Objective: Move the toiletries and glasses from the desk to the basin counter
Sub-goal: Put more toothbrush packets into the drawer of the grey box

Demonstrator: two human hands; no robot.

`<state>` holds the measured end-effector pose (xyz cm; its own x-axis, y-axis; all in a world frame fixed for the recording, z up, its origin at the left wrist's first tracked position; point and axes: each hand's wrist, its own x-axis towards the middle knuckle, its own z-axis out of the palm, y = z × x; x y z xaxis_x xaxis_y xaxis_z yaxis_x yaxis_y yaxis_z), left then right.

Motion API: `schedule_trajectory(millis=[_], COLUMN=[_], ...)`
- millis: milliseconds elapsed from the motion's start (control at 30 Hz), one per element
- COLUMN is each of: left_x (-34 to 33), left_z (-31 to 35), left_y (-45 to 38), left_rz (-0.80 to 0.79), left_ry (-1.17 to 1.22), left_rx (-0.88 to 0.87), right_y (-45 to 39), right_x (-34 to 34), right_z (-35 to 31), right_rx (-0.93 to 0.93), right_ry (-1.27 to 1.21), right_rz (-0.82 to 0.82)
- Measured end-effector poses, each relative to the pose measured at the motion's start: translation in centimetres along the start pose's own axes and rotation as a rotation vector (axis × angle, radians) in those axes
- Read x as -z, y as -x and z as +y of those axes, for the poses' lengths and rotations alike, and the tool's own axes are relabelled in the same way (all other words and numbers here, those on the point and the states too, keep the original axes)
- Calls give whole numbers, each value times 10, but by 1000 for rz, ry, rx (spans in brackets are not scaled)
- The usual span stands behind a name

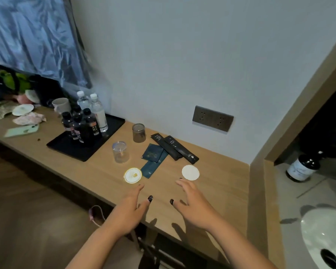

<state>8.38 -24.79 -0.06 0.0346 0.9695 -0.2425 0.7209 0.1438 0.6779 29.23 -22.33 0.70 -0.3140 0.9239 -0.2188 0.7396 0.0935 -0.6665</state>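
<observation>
Wooden bench (211,191) in mid-frame holds the dark flat toiletry packets (164,153) and two clear glasses (120,152). Left hand (131,210) and right hand (192,202) hover low, fingers spread, holding nothing. Picking-up comes next, I think; white basin counter (291,191) waits right.

Desk (211,191) mid-frame: tray (113,129) of bottles (85,121) at left, two glasses (120,152) right of it, sachets (163,154) farther right. Two coasters (132,175) below the sachets. Basin (326,235) at lower right.
</observation>
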Motion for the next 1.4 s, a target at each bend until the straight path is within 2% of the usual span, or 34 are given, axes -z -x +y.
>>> schedule_trajectory(millis=[200,633,933,1100,1267,1400], left_x=[7,24,40,66,94,109], left_z=[-8,7,-2,-13,-19,-31], left_y=[-35,-123,-189,-233,-265,-281], left_rz=[-52,-17,-87,-194,-221,-254], left_ry=[52,71,41,39,-25,-78], left_rx=[-9,-13,-50,-37,-128,-113], right_y=[-26,-113,-177,-221,-273,-294], right_x=[-11,42,42,23,-1,-23], right_z=[5,36,43,36,37,45], right_rx=[-87,-182,-332,-417,-485,-464], right_ry=[-87,-97,-107,-122,-55,185], right_rz=[-15,104,70,57,47,126])
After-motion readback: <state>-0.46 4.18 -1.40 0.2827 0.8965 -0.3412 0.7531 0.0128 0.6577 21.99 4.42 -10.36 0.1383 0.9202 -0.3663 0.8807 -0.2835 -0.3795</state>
